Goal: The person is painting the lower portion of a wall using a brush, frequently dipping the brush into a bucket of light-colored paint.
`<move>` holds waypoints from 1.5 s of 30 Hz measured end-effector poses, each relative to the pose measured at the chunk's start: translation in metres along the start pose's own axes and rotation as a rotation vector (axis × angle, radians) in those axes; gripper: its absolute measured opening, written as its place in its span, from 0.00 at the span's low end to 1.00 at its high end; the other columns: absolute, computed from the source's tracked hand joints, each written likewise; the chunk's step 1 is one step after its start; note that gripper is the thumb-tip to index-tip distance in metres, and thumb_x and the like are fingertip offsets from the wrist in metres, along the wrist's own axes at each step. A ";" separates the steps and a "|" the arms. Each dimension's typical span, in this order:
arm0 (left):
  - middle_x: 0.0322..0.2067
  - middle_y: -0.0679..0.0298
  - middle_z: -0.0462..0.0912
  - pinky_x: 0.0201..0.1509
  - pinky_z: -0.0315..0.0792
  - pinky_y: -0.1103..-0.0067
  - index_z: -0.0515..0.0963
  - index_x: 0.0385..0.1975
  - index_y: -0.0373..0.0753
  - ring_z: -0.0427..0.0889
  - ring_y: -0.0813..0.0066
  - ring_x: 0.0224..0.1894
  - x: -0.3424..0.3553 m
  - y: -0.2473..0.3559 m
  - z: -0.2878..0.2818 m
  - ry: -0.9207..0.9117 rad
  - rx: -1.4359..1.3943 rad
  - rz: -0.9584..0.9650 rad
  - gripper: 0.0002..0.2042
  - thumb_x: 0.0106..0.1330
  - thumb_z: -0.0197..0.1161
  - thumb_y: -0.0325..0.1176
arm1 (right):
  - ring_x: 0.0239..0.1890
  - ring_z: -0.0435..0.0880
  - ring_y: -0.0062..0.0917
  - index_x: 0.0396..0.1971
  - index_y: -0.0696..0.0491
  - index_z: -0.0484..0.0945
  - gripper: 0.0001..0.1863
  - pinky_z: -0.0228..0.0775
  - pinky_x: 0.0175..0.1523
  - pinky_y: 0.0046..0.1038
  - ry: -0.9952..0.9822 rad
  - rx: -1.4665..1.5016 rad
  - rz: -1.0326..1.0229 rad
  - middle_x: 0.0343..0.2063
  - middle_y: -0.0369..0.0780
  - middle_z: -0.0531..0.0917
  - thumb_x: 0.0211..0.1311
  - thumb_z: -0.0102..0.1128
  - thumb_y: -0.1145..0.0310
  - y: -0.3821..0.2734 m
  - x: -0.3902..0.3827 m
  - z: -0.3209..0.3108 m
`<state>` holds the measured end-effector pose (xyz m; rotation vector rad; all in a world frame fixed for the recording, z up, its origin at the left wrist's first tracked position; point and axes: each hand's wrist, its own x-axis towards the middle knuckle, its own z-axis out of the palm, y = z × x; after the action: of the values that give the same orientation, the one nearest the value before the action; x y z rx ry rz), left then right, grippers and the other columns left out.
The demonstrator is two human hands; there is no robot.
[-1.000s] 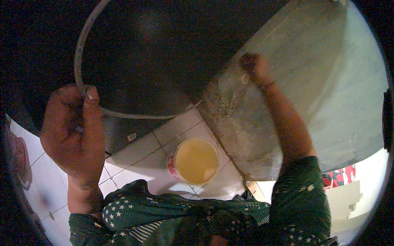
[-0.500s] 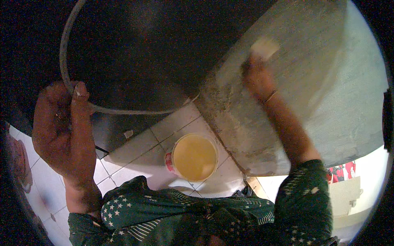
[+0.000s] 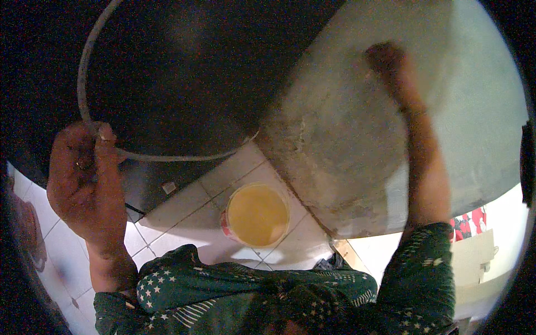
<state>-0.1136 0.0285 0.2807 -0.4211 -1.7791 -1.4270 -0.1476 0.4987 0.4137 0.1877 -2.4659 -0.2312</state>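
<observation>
My left hand [image 3: 89, 173] has its fingers closed round a pale grey curved rim or band [image 3: 85, 84] that borders a large dark opening [image 3: 173, 78]. At the upper right, my right hand [image 3: 391, 64] is against a broad, mottled grey curved surface [image 3: 340, 156]. Its fingers look closed, and what they hold is too blurred and hidden to make out. Below, between my hands, a bucket [image 3: 257, 215] with a red label and pale yellow contents stands on the floor.
White square tiles [image 3: 167, 234] form the floor, with a small light piece [image 3: 168, 188] lying on it. A wooden board [image 3: 349, 255] is under the grey piece's lower edge. Red, black and white material [image 3: 466, 224] and pale flat boards [image 3: 474, 259] are at the lower right.
My right hand has moved up and right along the grey surface; the pale object seen in it is now obscured. My left hand has shifted slightly left, still on the rim.
</observation>
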 end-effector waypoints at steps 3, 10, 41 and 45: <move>0.25 0.69 0.78 0.28 0.65 0.89 0.77 0.35 0.35 0.73 0.87 0.26 0.007 0.013 0.007 0.026 -0.006 -0.015 0.04 0.62 0.61 0.23 | 0.43 0.80 0.37 0.42 0.53 0.77 0.14 0.71 0.47 0.37 0.310 -0.626 -0.182 0.36 0.44 0.82 0.63 0.49 0.63 -0.002 0.062 -0.139; 0.26 0.70 0.78 0.24 0.62 0.90 0.77 0.36 0.36 0.71 0.89 0.24 0.003 0.014 0.009 0.029 0.024 -0.033 0.04 0.63 0.61 0.25 | 0.37 0.78 0.45 0.29 0.63 0.75 0.09 0.68 0.42 0.41 0.306 -0.658 0.107 0.32 0.54 0.78 0.58 0.51 0.71 -0.007 0.039 -0.067; 0.37 0.55 0.76 0.21 0.70 0.86 0.69 0.40 0.33 0.76 0.78 0.22 0.003 -0.024 0.002 0.153 -0.269 0.003 0.06 0.64 0.51 0.23 | 0.41 0.79 0.42 0.38 0.63 0.76 0.12 0.70 0.45 0.39 0.420 -0.970 -0.061 0.41 0.52 0.78 0.55 0.53 0.72 -0.009 0.153 -0.050; 0.37 0.53 0.74 0.17 0.70 0.84 0.67 0.39 0.33 0.76 0.75 0.22 0.003 -0.033 -0.004 0.065 -0.355 -0.013 0.08 0.63 0.46 0.28 | 0.43 0.78 0.43 0.37 0.64 0.76 0.13 0.69 0.46 0.40 0.059 -0.808 -0.119 0.41 0.52 0.77 0.54 0.54 0.72 -0.071 0.126 -0.041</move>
<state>-0.1365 0.0139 0.2621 -0.5386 -1.4800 -1.7516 -0.2152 0.4001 0.5052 -0.0110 -2.1118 -1.2102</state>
